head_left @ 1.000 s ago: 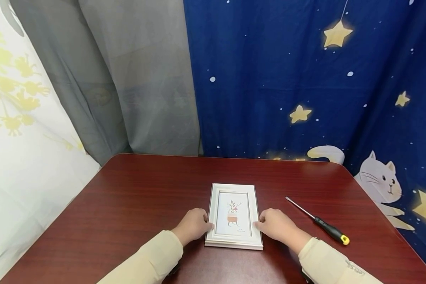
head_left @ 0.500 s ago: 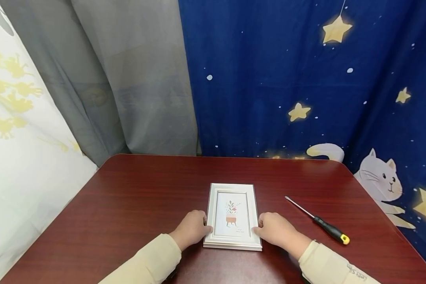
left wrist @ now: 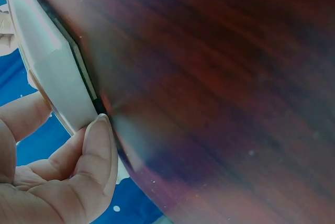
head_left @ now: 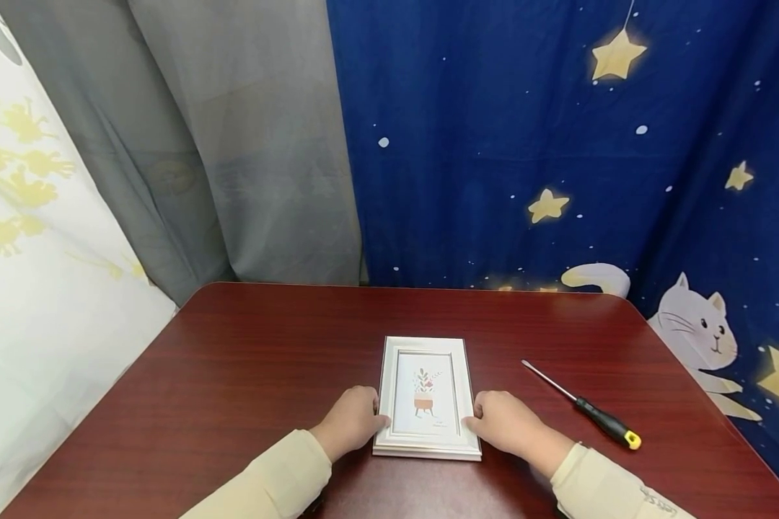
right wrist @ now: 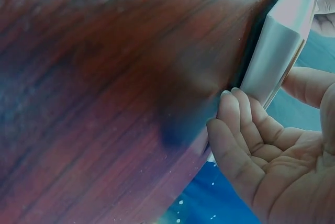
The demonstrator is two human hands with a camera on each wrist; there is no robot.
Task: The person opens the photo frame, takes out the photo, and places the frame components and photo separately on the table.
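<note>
A white picture frame (head_left: 457, 367) with a potted-plant print lies face up on the table. My left hand (head_left: 350, 419) grips its left side, thumb on the front border and fingers curled at the edge. On the opposite side my right hand (head_left: 505, 422) pinches the frame in the same way. The left wrist view shows the frame's white side (left wrist: 52, 62) between thumb and fingers, with a dark strip beneath it. In the right wrist view, fingertips (right wrist: 230, 103) meet the frame's lower edge by the tabletop, while the thumb lies over the front.
To the right of the frame lies a screwdriver (head_left: 600, 418) with a black and yellow handle, its shaft pointing away to the left. The dark red wooden table (head_left: 266, 339) ends at a grey curtain (head_left: 279, 180) and a blue star-patterned curtain (head_left: 461, 144).
Both hands keep their hold on the picture frame, which stays in place on the table. The head view has shifted slightly; the screwdriver has not moved.
</note>
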